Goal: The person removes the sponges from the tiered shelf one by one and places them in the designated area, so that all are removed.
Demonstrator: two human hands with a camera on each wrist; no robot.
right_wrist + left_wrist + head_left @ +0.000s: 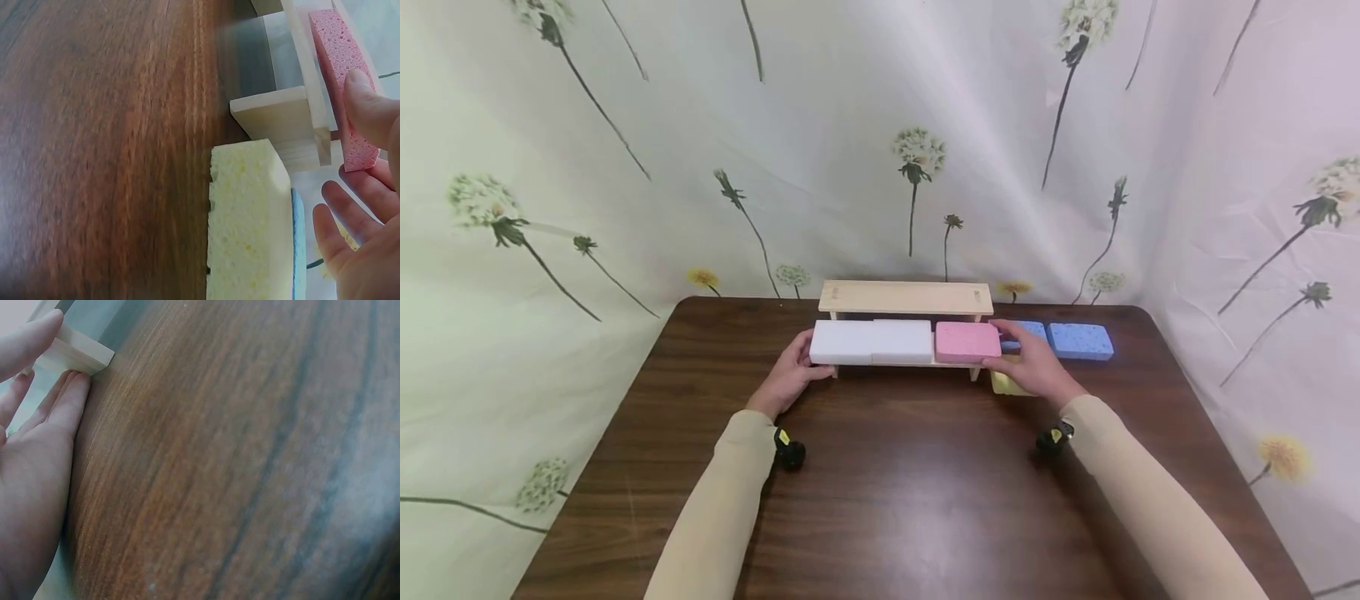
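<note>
A small two-tier wooden shelf (906, 297) stands at the back of the table. Two white sponges (842, 342) sit side by side on its front, lower board. My left hand (790, 373) grips the shelf's left end, its thumb at the front and its fingertips against a wooden leg (87, 353) in the left wrist view. A pink sponge (967, 342) lies at the right end of that same board, to the right of the white ones. My right hand (1030, 364) pinches it, with the thumb (359, 94) on its front face and the index finger at its end.
To the right of the shelf, a yellow sponge (240, 206) lies on the table beneath my right hand. Two blue sponges (1081, 342) are behind it, one partly hidden by the hand. A flower-printed cloth (865, 167) hangs behind the dark wooden table (910, 467).
</note>
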